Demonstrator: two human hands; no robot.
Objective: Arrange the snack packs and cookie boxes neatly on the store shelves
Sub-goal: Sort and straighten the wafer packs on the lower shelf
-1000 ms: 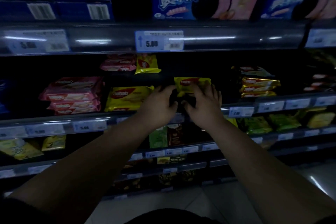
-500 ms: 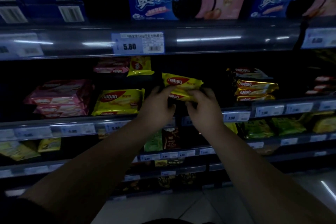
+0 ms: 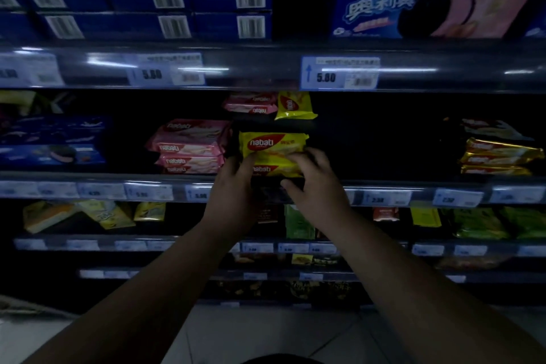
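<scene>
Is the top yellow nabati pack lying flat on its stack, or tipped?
Roughly flat: the top yellow nabati pack lies label-up on the yellow pack below, both hands touching the stack.

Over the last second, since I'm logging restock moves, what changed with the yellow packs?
Both hands, left and right, carried the yellow packs leftward and set them beside the pink packs, onto the yellow pack already there. Hands remain on them. Pink packs and cookie boxes stayed put.
</scene>
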